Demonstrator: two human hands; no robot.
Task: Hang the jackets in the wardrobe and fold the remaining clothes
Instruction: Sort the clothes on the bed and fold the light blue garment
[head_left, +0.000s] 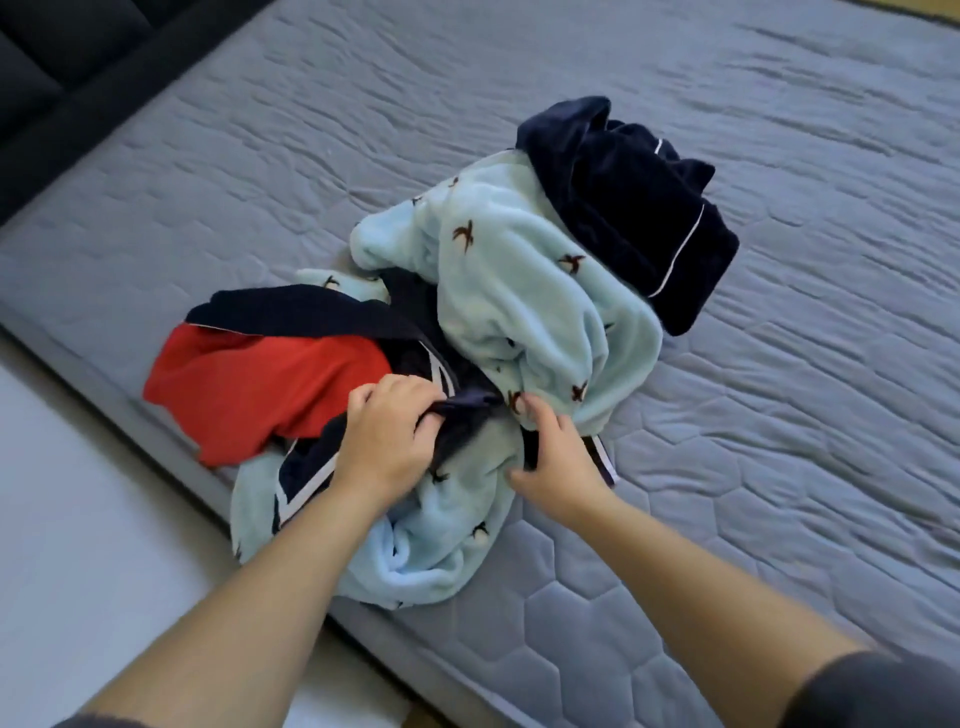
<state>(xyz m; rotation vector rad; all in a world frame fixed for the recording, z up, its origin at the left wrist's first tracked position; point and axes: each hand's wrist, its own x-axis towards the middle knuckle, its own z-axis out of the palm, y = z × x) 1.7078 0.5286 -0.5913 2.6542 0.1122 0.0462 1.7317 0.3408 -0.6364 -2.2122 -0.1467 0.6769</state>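
- A grey quilted mattress (779, 467) fills most of the view, with a pale floor (78, 493) along its near-left edge. A heap of clothes lies on the mattress close to that edge.
- Both bare forearms reach in from the bottom of the view to the near side of the heap.
- The left hand (387, 431) has its fingers curled round a bunch of the navy garment with white trim (311, 312), which runs through the middle of the pile.
- The right hand (558, 457), just beside it, has fingers and thumb closed on a fold of the light-blue fleece (519, 291).
- The fleece, printed with small dark bird shapes, spreads from the mattress edge under the wrists up across the heap.
- A red garment (270, 384) lies crumpled on the left of the pile, partly under the navy one.
- At the far side a dark navy velvet piece (634, 208) with thin white piping rests against the fleece.
- A dark upholstered frame (62, 78) borders the mattress at the far left.
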